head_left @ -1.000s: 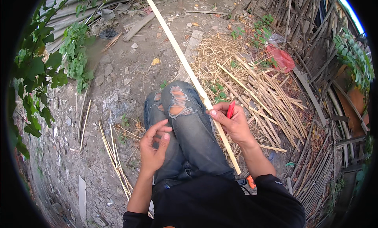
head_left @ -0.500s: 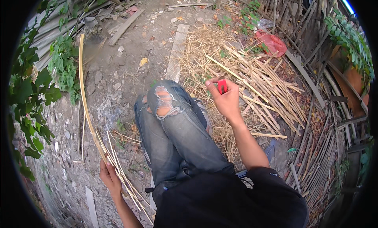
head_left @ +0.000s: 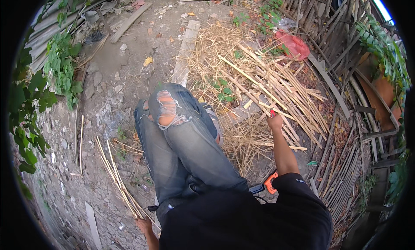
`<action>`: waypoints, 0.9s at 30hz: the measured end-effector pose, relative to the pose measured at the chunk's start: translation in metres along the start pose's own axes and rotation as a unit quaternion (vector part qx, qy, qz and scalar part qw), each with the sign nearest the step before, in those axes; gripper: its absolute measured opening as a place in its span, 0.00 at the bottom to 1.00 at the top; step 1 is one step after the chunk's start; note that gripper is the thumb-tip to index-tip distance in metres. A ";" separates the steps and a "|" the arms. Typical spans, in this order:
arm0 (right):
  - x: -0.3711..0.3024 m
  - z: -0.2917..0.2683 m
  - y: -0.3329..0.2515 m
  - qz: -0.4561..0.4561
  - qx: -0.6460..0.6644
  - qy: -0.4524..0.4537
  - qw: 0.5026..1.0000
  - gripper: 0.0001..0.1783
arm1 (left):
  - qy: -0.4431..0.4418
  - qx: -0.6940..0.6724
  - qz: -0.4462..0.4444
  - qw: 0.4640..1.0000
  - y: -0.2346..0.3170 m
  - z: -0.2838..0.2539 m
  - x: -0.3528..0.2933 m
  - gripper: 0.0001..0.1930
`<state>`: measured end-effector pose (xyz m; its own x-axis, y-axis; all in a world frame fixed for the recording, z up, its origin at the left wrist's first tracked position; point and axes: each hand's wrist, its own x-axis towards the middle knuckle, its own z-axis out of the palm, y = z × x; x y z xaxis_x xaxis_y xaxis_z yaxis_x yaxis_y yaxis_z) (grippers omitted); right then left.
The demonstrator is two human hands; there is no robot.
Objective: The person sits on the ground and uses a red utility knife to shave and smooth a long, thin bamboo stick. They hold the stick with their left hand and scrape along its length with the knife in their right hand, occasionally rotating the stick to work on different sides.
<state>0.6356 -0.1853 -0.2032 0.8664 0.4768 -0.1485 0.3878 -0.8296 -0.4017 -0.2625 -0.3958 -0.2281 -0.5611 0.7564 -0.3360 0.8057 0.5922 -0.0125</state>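
Low at the left, my left hand [head_left: 144, 224] is closed at the near ends of several thin bamboo strips [head_left: 116, 178]; its fingers show only in part. The strips lie slanting on the ground beside my left leg. My right hand [head_left: 274, 122] reaches out to the right, closed on a small red-handled knife [head_left: 272, 113], of which mostly the handle shows. It is over the near edge of a pile of split bamboo pieces [head_left: 298, 99]. Pale bamboo shavings [head_left: 212, 51] are spread under and around that pile.
My bent legs in torn jeans [head_left: 186, 133] fill the middle. An orange-handled tool [head_left: 271, 182] lies by my right hip. A flat board [head_left: 188, 47] runs beyond my knees. A red plastic bag [head_left: 294, 45] sits near the stick fence [head_left: 317, 17]; leafy vines [head_left: 62, 64] hang at left.
The long curved strip my left hand held up is no longer raised, and that hand has moved down and nearer to me. My right hand has moved right with the knife, toward the pile.
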 end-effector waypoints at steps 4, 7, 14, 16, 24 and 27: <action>0.024 0.020 0.001 0.002 -0.024 -0.002 1.000 0.17 | 0.008 -0.062 0.018 0.998 0.047 -0.018 0.030 0.34; 0.018 0.029 -0.020 -0.008 -0.058 -0.043 0.997 0.18 | 0.056 -0.093 0.081 0.991 0.058 -0.036 0.059 0.32; 0.038 0.065 -0.011 0.012 -0.101 -0.010 0.995 0.25 | 0.104 -0.133 0.181 0.969 0.126 -0.068 0.097 0.31; 0.043 0.067 -0.006 0.013 -0.117 -0.040 0.992 0.25 | 0.070 -0.112 0.165 0.978 0.141 -0.075 0.092 0.30; 0.025 0.052 0.000 -0.061 -0.150 -0.068 0.984 0.19 | 0.058 -0.069 0.210 0.974 0.153 -0.073 0.097 0.29; 0.035 0.044 0.024 -0.123 -0.142 0.010 0.982 0.21 | 0.068 -0.090 0.263 0.958 0.168 -0.070 0.102 0.29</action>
<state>0.6614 -0.1756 -0.2572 0.7408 0.6691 -0.0598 0.6552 -0.7393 -0.1555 -0.1978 -0.2004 -0.1987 -0.1149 0.9854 -0.1253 0.9449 0.1473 0.2924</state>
